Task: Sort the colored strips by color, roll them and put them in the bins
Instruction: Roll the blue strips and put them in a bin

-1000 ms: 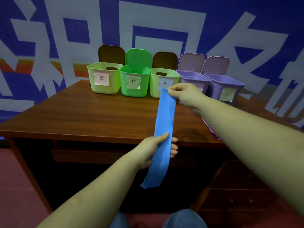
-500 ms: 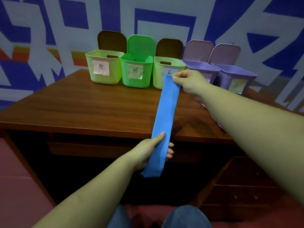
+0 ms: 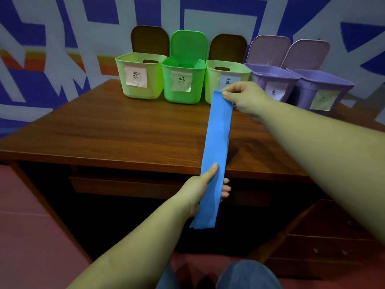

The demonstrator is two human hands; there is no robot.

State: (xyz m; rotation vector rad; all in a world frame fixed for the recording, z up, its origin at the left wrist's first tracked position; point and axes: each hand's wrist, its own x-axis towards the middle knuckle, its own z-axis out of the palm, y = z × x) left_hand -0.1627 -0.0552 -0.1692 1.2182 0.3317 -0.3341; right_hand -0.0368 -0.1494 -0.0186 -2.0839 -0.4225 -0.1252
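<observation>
A long blue strip [image 3: 216, 142] is stretched between my two hands above the wooden desk [image 3: 125, 138]. My right hand [image 3: 243, 97] pinches its far end just in front of the third bin. My left hand [image 3: 200, 188] grips the strip near its lower end, thumb on top and fingers curled beneath, in front of the desk's front edge. A short tail hangs below that hand. Several labelled bins line the back of the desk: a pale green bin [image 3: 141, 80], a bright green bin [image 3: 183, 84], another pale green bin [image 3: 212, 80] and two purple bins [image 3: 268, 80] [image 3: 320, 90].
Each bin has its lid raised against the blue and white wall. Drawers [image 3: 329, 243] sit under the desk's right side. My knees in jeans [image 3: 245, 274] show at the bottom edge. The floor is reddish.
The strip has slid through my left hand, so the tail below it is shorter. My right hand still holds the far end near the third bin. The view has tilted a little.
</observation>
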